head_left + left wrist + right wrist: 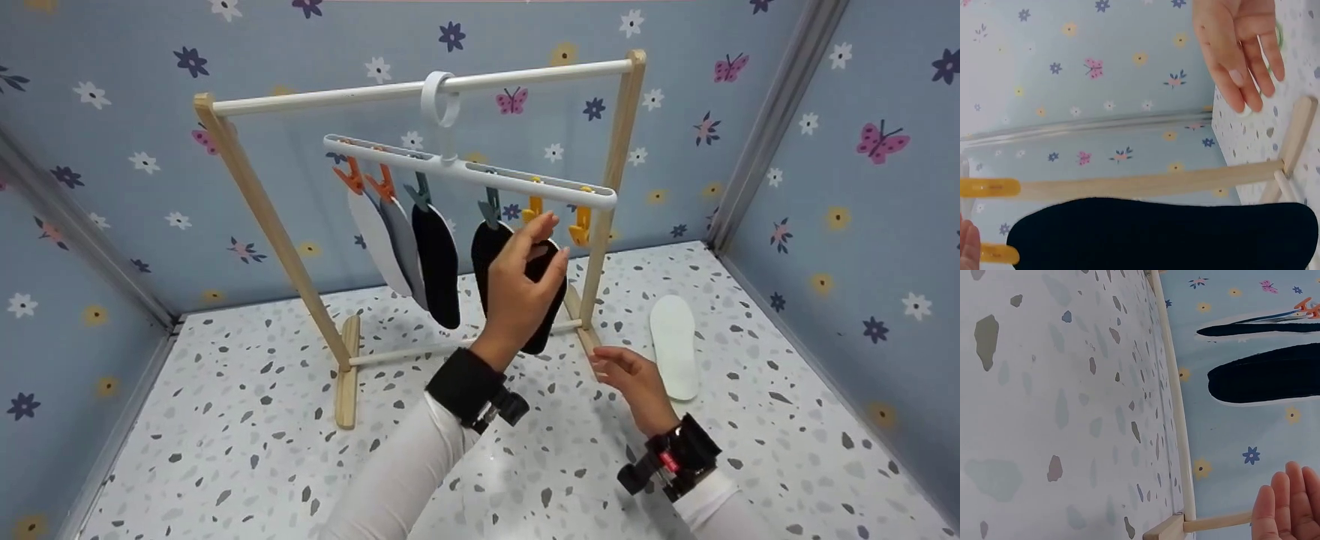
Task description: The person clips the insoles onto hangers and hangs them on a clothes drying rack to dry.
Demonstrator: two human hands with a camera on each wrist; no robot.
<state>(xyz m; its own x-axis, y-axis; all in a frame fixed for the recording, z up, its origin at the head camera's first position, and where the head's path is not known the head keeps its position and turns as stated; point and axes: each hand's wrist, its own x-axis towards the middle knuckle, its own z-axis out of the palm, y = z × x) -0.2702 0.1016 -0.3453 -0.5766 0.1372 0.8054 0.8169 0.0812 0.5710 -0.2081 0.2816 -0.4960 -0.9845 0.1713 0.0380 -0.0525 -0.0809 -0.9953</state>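
My left hand (521,285) is raised beside a black insole (540,330) hanging from a yellow clothespin (533,201). Its fingers curve loosely near that pin, thumb and forefinger apart. In the left wrist view, its fingertips (968,244) show at the edge, next to the pin on the black insole (1168,233). A second yellow clothespin (580,225) hangs at the hanger's end with nothing in it. Lower down, my right hand (634,382) hovers with loosely bent fingers and nothing in its grasp. A pale green insole (673,345) lies on the floor just beyond it.
A white hanger (525,178) hangs by its ring from the white rail (330,97) of a wooden stand (274,232). Orange and dark green clothespins hold white (375,240), grey (405,251) and black insoles (436,270). Patterned walls (862,262) enclose the speckled floor (240,450).
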